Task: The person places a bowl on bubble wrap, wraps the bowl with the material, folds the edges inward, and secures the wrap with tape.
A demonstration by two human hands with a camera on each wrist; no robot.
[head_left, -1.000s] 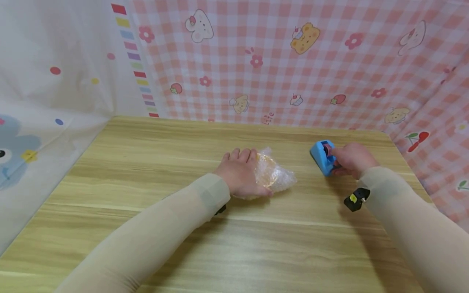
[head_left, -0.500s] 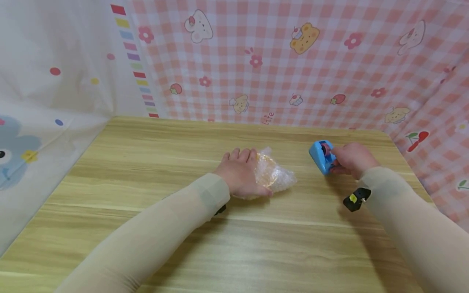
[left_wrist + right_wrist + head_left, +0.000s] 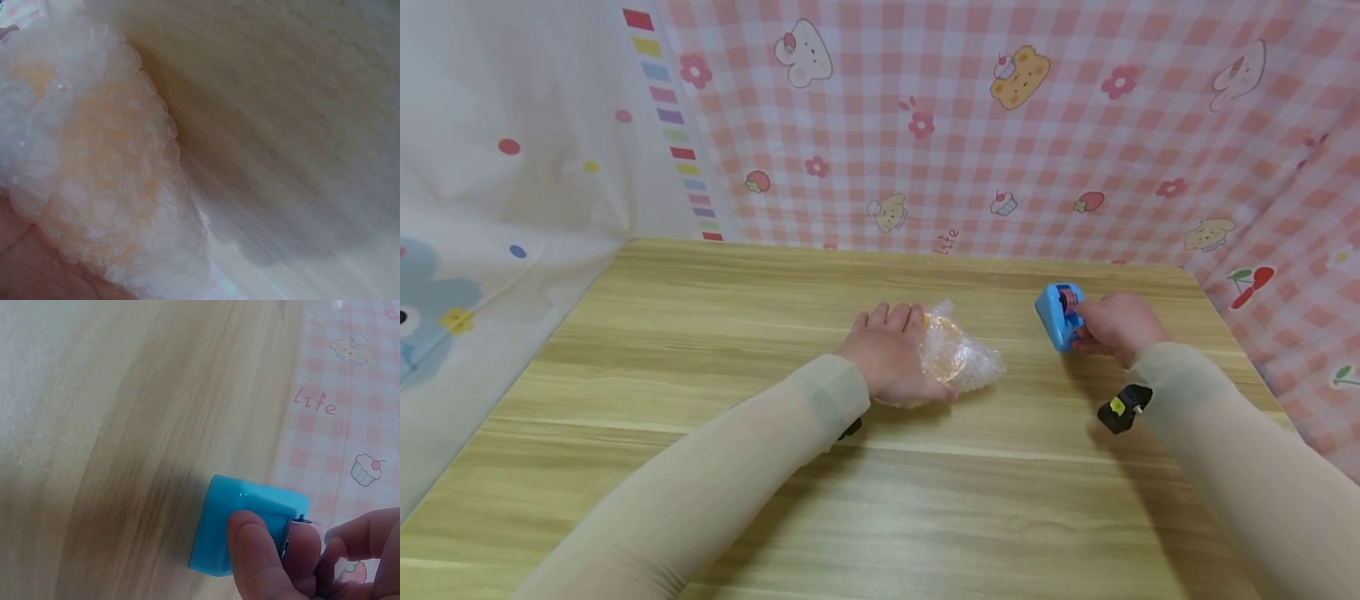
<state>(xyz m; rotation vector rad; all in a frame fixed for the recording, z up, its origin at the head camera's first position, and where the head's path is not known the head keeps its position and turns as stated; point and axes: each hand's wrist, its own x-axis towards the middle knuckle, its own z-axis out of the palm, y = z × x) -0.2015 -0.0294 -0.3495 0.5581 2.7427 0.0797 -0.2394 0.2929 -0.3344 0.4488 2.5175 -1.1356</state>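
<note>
A bundle of clear bubble wrap (image 3: 955, 354), with something orange-yellow showing through it, lies on the table. My left hand (image 3: 891, 358) holds it from above, fingers over its far side and thumb along the near side. The left wrist view shows the bubble wrap (image 3: 119, 169) against the palm; what is inside is blurred. To the right, my right hand (image 3: 1123, 325) grips the cutter end of a blue tape dispenser (image 3: 1051, 321) with a pinkish roll. In the right wrist view the thumb presses the dispenser's (image 3: 215, 519) side and another finger lies at the cutter; the tape's end is unclear.
The wood-grain table (image 3: 925, 500) reaches back to a pink checked cloth (image 3: 865, 125). A white cloth (image 3: 535, 100) with coloured dots hangs at the left. The small black wrist camera (image 3: 1123, 408) hangs below the right sleeve.
The tape dispenser has shifted and turned slightly in my right hand, moving a little toward the back. My left hand and the bubble-wrapped bundle stay in place. The head view has shifted slightly.
</note>
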